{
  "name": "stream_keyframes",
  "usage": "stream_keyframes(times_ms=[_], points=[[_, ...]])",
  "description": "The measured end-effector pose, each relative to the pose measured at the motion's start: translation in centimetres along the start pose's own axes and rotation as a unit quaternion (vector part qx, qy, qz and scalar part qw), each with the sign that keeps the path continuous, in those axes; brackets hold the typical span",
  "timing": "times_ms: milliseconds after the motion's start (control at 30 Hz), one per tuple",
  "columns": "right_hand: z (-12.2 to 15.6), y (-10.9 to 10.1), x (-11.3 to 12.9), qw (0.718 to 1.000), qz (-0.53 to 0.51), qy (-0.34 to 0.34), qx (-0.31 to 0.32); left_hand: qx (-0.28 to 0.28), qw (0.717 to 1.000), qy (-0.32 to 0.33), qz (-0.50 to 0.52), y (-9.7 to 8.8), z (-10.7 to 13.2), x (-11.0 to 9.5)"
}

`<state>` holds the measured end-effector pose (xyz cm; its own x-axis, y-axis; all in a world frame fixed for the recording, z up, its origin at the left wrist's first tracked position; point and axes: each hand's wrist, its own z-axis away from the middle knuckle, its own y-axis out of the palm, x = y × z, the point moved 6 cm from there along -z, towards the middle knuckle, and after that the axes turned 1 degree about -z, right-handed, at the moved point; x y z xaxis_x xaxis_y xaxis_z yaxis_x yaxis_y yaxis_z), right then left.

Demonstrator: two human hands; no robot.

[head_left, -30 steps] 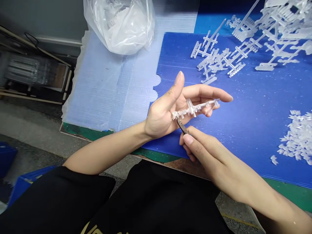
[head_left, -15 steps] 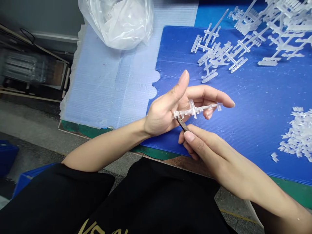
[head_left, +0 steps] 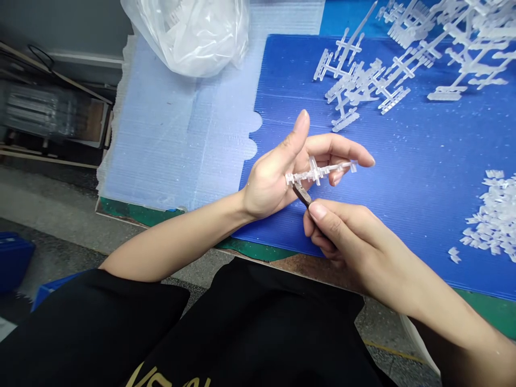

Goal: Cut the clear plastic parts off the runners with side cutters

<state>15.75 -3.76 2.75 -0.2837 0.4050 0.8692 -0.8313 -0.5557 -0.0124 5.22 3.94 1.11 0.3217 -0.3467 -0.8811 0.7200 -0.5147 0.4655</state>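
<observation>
My left hand [head_left: 282, 172] is turned palm up above the blue corrugated sheet [head_left: 423, 177], thumb raised, fingers curled under a translucent plastic sprue [head_left: 318, 173] with small parts branching off it. My right hand [head_left: 346, 236] is closed round a small dark cutting tool [head_left: 302, 194], whose tip touches the left end of the sprue from below. Most of the tool is hidden in the fist.
A pile of uncut sprues [head_left: 395, 70] lies at the back right of the sheet, and a heap of small cut-off pieces [head_left: 492, 215] at the right edge. A clear plastic bag [head_left: 189, 32] sits on a pale corrugated sheet [head_left: 169, 140]. The table edge runs under my wrists.
Both hands have shifted slightly up and away with the sprue. The right hand moved a little right, its fingers curled tighter round the tool.
</observation>
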Motion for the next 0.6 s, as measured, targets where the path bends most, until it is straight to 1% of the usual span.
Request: stream_keyframes(times_ms=[67,133,267,333,433,600], points=[[-0.2,-0.2,-0.1,1.000,0.006,-0.003,-0.006,-0.038,0.999,-0.006,0.005,-0.6,-0.2,0.3],[-0.2,-0.3,-0.1,1.000,0.020,-0.001,-0.006,-0.050,0.999,-0.002,-0.001,-0.9,-0.4,0.4],[0.2,-0.3,0.2,1.000,0.023,-0.010,0.007,-0.033,0.999,-0.002,-0.034,-0.8,-0.5,0.3],[0.4,-0.3,0.3,1.000,0.015,-0.011,0.002,-0.028,0.999,-0.010,-0.045,-0.7,-0.4,0.3],[0.7,-0.3,0.1,1.000,0.015,0.002,-0.009,-0.030,0.999,-0.008,-0.043,-0.6,-0.3,0.3],[0.9,-0.1,-0.3,1.000,0.006,0.011,-0.007,-0.024,0.999,-0.002,-0.026,-0.3,0.0,0.4]])
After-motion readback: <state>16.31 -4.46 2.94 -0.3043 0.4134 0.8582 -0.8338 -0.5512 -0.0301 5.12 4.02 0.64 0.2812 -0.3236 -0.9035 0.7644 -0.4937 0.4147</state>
